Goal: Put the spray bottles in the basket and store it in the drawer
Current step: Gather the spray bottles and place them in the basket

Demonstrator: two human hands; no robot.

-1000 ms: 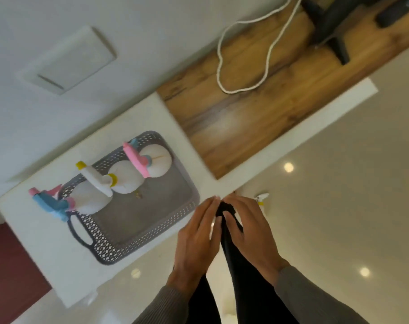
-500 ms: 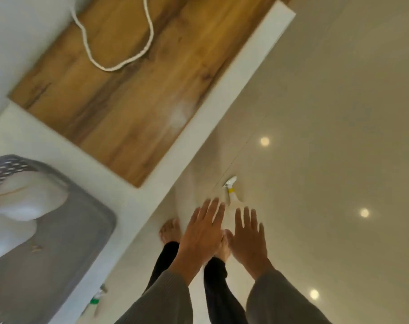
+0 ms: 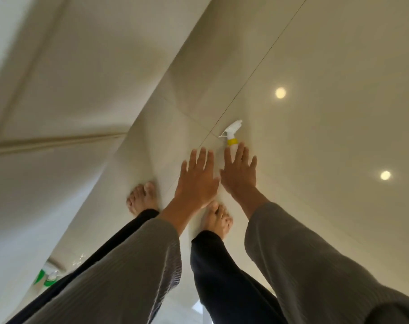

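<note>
The right hand (image 3: 239, 174) is spread flat, fingers splayed and holding nothing, reaching down so that its fingertips overlap the lower body of a white spray bottle (image 3: 231, 133) with a yellow collar. Whether they actually touch it cannot be told from this angle. The left hand (image 3: 197, 181) hangs just beside it, equally open and empty. Both reach past the person's 2 bare feet toward the glossy tiled floor (image 3: 327, 136), where the bottle sits near a grout line, its trigger head pointing away. A second bottle with green parts (image 3: 49, 278) shows at the lower left edge, partly hidden. The basket and drawer are out of view. The likely risk is a nudge from flat fingers: on such a slick tile the light bottle could skid or tip out of reach.
</note>
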